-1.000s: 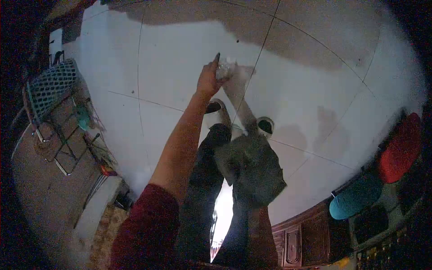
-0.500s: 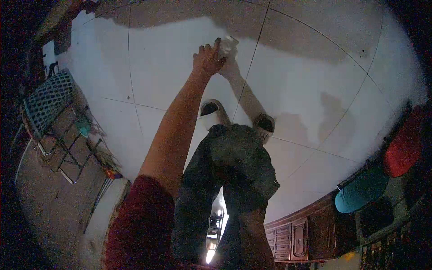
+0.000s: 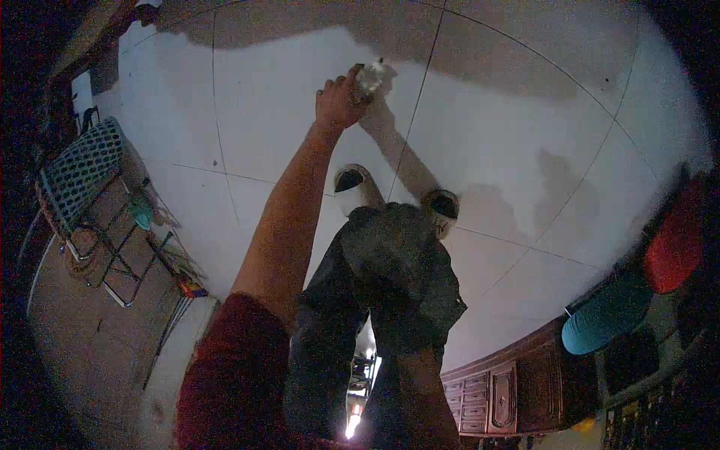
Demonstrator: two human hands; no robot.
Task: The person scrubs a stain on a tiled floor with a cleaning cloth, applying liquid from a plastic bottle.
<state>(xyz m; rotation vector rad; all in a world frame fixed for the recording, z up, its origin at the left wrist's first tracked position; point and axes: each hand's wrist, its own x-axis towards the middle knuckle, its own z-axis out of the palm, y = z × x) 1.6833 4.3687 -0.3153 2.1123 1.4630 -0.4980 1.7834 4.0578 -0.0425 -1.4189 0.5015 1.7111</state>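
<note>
My left hand (image 3: 341, 103) reaches far forward from a dark red sleeve, low over the pale tiled floor (image 3: 285, 82). Its fingers are bent around a small, crumpled whitish thing (image 3: 373, 77); whether it is paper or plastic cannot be made out. The arm's shadow stretches across the tiles beside it. Below are my dark trousers (image 3: 390, 262) and my two shoes, one (image 3: 351, 182) left and one (image 3: 442, 206) right. A dim patch of what looks like my right forearm (image 3: 424, 397) shows against the leg at the bottom; the right hand itself does not show.
A folding chair with a patterned seat (image 3: 82, 169) stands at the left. On the right are a red rounded thing (image 3: 675, 244) and a teal one (image 3: 604, 319). A carved wooden cabinet (image 3: 517, 390) stands at the lower right.
My left hand has shifted slightly left and down. Its fingers, spread before, are now drawn in around the whitish thing, which shows more clearly.
</note>
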